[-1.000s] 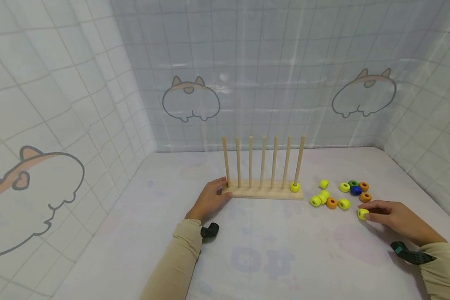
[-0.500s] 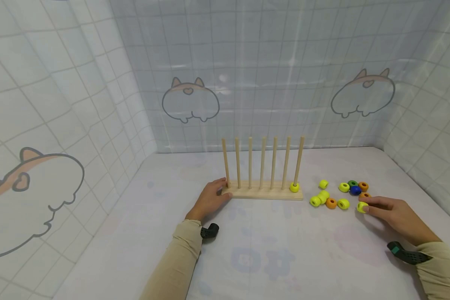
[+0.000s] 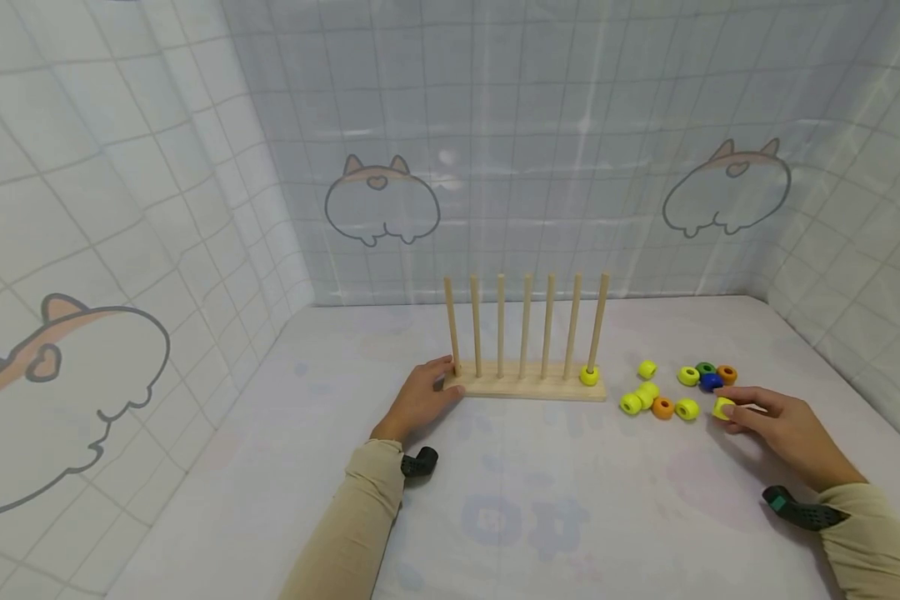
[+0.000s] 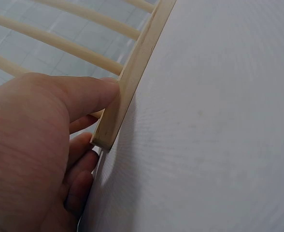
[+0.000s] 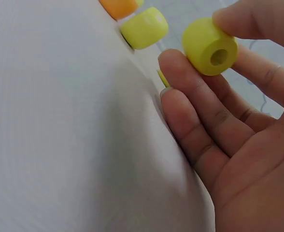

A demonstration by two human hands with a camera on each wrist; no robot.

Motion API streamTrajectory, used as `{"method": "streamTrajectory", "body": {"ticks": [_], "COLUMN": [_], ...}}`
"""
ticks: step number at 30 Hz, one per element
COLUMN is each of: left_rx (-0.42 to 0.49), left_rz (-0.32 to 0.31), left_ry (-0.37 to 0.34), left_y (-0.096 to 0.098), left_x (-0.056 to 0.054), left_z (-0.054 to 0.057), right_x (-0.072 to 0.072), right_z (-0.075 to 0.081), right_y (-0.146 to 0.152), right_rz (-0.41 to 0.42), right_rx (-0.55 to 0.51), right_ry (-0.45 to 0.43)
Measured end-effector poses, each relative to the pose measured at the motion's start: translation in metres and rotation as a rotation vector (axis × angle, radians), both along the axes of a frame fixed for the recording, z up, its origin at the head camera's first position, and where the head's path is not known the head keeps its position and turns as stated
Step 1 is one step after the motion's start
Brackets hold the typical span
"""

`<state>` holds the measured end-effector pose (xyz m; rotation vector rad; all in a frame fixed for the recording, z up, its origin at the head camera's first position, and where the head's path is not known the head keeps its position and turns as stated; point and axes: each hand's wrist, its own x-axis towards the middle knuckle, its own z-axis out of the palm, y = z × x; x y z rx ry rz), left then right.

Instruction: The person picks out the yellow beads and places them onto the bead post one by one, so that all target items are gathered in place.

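Observation:
A yellow bead [image 5: 209,46] with a hole through it is pinched between the thumb and fingers of my right hand [image 3: 787,429], off the tabletop in the right wrist view. My left hand [image 3: 418,400] grips the left end of a wooden peg rack [image 3: 525,385]; in the left wrist view its thumb lies on the base edge [image 4: 127,92] and the other fingers are behind. Several upright pegs stand on the rack. At the foot of the rightmost peg sits one yellow bead [image 3: 588,377].
Loose beads lie right of the rack: several yellow ones, including a yellow bead [image 3: 687,409], an orange bead [image 3: 663,407], a green bead [image 3: 706,368], a blue bead [image 3: 711,382] and another orange bead [image 3: 727,374]. A tiled-pattern sheet [image 3: 495,167] rises behind the table.
My right hand has lifted the yellow bead and shifted slightly left and away from me, now covering the nearer orange bead at the right. My left hand and the rack stay in place.

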<state>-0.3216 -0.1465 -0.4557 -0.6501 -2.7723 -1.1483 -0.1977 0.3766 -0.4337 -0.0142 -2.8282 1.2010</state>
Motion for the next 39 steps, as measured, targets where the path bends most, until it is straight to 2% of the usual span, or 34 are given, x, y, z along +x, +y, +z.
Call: {"method": "streamTrajectory", "body": {"ticks": [6,22,29,39], "left_rx": [-0.004,0.007,0.002,-0.006], "left_rz": [0.002,0.002,0.005,0.001], "left_ry": [-0.001,-0.001,0.003,-0.004], "left_y": [0.000,0.000,0.000,0.000], "left_x": [0.000,-0.001,-0.001,0.000], "left_z": [0.000,-0.001,-0.002,0.000], "right_x": [-0.001,-0.004,-0.003,-0.001], "right_z": [-0.002,-0.005,-0.007,-0.005], "right_y": [-0.003,-0.011,-0.011,-0.012], "right_rz": [0.005,-0.027,-0.052,-0.024], "right_rx": [0.002,-0.050,-0.023,-0.062], "right_ry": [0.042,0.029,0.072,0.124]}}
